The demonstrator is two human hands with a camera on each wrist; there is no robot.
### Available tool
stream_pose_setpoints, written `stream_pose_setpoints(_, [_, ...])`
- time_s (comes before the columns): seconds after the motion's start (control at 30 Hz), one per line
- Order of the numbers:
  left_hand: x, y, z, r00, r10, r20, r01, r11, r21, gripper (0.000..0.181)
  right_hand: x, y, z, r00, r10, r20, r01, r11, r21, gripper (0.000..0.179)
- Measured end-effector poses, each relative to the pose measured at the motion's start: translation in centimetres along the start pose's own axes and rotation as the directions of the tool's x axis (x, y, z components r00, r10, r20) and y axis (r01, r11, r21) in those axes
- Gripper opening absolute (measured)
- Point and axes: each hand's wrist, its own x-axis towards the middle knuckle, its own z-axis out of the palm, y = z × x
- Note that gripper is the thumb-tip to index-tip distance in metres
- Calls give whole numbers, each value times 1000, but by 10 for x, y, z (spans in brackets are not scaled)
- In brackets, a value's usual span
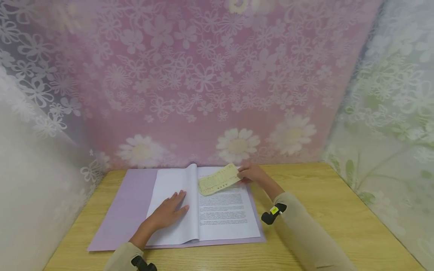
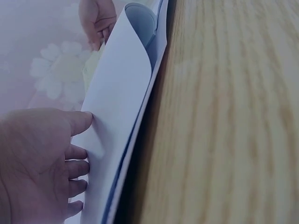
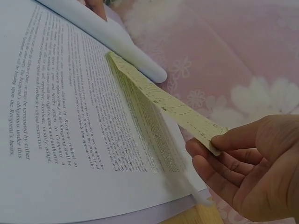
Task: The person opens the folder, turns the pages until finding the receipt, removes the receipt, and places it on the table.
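Note:
A purple folder lies spread on the table, with a stack of white paper inside. My left hand rests flat on the blank turned-over pages, fingers straight. Those pages curl up in a roll along the middle. To the right is a printed page with dense text. Between thumb and fingers, my right hand pinches one end of a yellow printed slip. The slip tilts over the upper part of the printed page, its far end close to the rolled pages.
The folder lies on a wooden table with wood surface to its right and in front. A pink flowered backdrop rises behind the table's far edge. Pale flowered cloths hang at both sides. Each wrist carries a small black camera.

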Motion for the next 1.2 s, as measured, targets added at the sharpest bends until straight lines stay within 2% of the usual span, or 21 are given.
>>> stream_pose_setpoints(0.23, [-3,2,-6,1000,8,15,-7,1000,-11,66,-12,-6,-11,999,-9,42,4,993,120,40])
stream_pose_setpoints(0.4, [-2,-1,-6,1000,1,19,-1,1000,-13,66,-18,-9,-21,995,-57,81,43,986,162,38])
stream_pose_setpoints(0.63, [-3,1,-4,999,-27,32,28,999,-44,67,-24,-5,-42,995,-58,83,35,966,255,44])
stream_pose_setpoints(0.93, [-3,1,-5,999,-33,40,34,999,-22,67,-33,-4,-77,992,-77,96,46,957,287,53])
stream_pose_setpoints(1.2, [-3,5,-8,999,-18,36,19,999,-26,67,-44,4,-112,996,-52,71,31,963,269,58])
